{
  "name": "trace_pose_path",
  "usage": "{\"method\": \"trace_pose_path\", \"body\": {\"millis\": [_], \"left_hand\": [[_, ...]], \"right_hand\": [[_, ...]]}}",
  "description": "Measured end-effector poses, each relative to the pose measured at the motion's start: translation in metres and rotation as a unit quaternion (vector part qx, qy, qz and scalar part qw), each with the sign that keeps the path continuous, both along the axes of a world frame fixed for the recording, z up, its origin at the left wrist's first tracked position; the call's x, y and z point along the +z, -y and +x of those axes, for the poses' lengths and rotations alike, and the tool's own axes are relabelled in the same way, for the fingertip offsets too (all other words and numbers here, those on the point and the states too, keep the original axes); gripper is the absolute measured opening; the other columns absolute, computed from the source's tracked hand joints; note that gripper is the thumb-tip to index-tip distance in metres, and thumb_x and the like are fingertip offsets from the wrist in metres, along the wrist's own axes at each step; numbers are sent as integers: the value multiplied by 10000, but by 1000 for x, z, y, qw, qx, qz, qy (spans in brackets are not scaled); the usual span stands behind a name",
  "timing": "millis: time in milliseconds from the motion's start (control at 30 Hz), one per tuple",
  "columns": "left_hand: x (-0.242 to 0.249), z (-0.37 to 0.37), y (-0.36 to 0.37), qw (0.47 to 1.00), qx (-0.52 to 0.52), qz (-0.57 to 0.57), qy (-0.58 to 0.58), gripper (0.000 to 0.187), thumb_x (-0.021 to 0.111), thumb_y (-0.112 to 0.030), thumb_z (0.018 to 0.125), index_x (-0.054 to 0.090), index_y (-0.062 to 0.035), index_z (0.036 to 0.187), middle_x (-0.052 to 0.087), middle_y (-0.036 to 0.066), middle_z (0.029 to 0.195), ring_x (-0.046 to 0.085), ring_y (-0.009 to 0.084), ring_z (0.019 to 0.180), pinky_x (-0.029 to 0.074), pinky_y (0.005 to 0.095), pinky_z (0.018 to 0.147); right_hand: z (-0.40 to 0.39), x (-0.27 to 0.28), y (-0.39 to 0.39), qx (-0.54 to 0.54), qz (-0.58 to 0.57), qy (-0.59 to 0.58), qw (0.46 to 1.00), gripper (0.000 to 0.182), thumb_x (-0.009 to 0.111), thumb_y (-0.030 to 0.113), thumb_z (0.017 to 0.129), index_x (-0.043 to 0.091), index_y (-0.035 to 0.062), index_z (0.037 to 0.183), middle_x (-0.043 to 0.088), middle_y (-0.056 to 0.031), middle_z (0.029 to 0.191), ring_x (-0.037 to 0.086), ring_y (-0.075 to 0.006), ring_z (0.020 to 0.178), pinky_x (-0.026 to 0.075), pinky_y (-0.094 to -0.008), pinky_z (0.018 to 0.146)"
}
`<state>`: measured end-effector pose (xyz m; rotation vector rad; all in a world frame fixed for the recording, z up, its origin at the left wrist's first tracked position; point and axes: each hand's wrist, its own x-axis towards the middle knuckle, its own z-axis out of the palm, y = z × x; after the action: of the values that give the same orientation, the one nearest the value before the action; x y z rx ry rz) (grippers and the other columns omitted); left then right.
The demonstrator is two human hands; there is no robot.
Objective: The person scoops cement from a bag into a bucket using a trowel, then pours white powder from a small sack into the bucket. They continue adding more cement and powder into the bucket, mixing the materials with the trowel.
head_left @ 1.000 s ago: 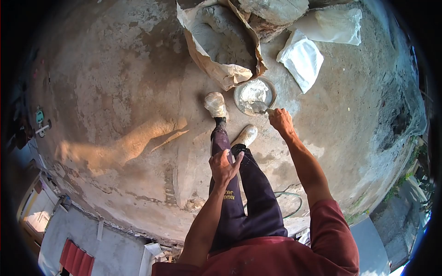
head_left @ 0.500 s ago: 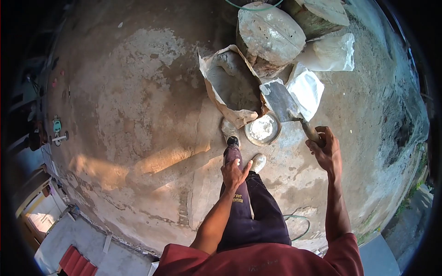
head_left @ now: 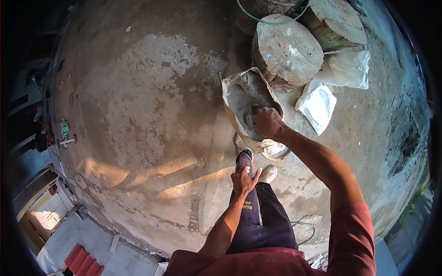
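My right hand [head_left: 268,123] is closed around a trowel [head_left: 256,110] inside an open paper sack [head_left: 230,106]. Grey powder [head_left: 243,97] fills part of that sack. Most of the trowel is hidden by my fist and the powder. Just below the sack stands a round bowl [head_left: 288,152] holding white powder [head_left: 276,149], partly covered by the sack's edge. My left hand [head_left: 245,181] lies on my leg near the knee, fingers apart, with nothing in it.
A large cut log [head_left: 290,46] stands behind the sack, with another log [head_left: 340,23] beyond. A white plastic bag [head_left: 317,103] and a clear bag [head_left: 347,69] lie to the right. A green hose [head_left: 276,22] curves at the top. My shoe [head_left: 269,174] is close to the bowl.
My right hand has swung left and forward, taking the trowel from beside the white bag into the sack. My left hand stays on my leg. The view has shifted slightly.
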<state>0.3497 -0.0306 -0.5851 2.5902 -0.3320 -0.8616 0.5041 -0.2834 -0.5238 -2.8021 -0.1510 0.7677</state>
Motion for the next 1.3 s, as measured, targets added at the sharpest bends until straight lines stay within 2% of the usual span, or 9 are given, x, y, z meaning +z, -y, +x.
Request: {"method": "trace_pose_path", "body": {"millis": [100,300,333,467,633,833,967,1067,1300], "left_hand": [[-38,-9,-2,997,57,-45,5,670,615,-677,872,715,-32,1021,743,198,965,698,367,925,473,517,899],[-1,17,15,998,8,-48,37,662,638,-664,869,728,-21,996,739,199,902,697,380,856,484,489,875],[11,26,19,996,-6,25,-84,732,631,-695,864,702,-29,1159,733,193,1107,680,366,1072,453,472,1000],[-2,23,16,999,3,7,-36,684,644,-670,868,726,-31,1099,752,179,1015,700,368,984,471,474,953],[-2,13,8,997,-28,-22,70,595,692,-624,856,733,-45,983,739,164,849,701,315,803,482,446,846],[-7,-4,-2,996,-21,-31,80,590,695,-626,853,721,-51,987,742,143,842,700,319,781,493,465,843],[-3,-17,-5,998,-22,-21,51,604,667,-640,867,720,-50,985,739,149,842,697,340,784,498,481,831],[-4,-31,-5,997,-21,-37,68,594,657,-639,875,723,-55,966,737,152,835,694,345,780,497,480,818],[-7,-63,-15,994,-14,-43,102,572,684,-626,862,720,-61,944,729,141,817,684,339,758,493,468,794]], "right_hand": [[-9,-44,-8,-99,30,-5,995,132,638,54,796,755,23,849,719,-185,912,719,-335,889,587,-400,737],[-49,-85,-13,-249,81,25,965,260,585,113,807,714,126,1033,683,-217,887,668,-404,853,535,-511,742],[-45,-91,-19,-267,78,31,960,266,580,123,815,709,135,1047,690,-207,877,668,-409,841,533,-517,737],[-34,-104,-33,-309,85,72,944,266,572,144,840,697,152,1074,710,-197,851,671,-436,826,528,-540,741],[-61,-79,-18,-320,142,70,934,250,608,158,833,679,128,1071,690,-237,845,657,-461,795,523,-547,719],[-70,-43,-5,-337,192,75,919,368,687,123,782,688,154,1149,701,-209,859,679,-436,805,554,-495,709],[-97,-33,-1,-350,216,194,890,477,713,118,779,685,82,1254,702,-240,902,687,-427,752,555,-451,678],[-106,-11,4,-375,243,222,867,466,727,84,782,691,-15,1236,693,-273,857,715,-368,704,551,-386,663],[-124,36,8,-424,261,189,846,486,745,66,800,674,-32,1270,708,-248,838,669,-154,648,530,-342,647]]}}
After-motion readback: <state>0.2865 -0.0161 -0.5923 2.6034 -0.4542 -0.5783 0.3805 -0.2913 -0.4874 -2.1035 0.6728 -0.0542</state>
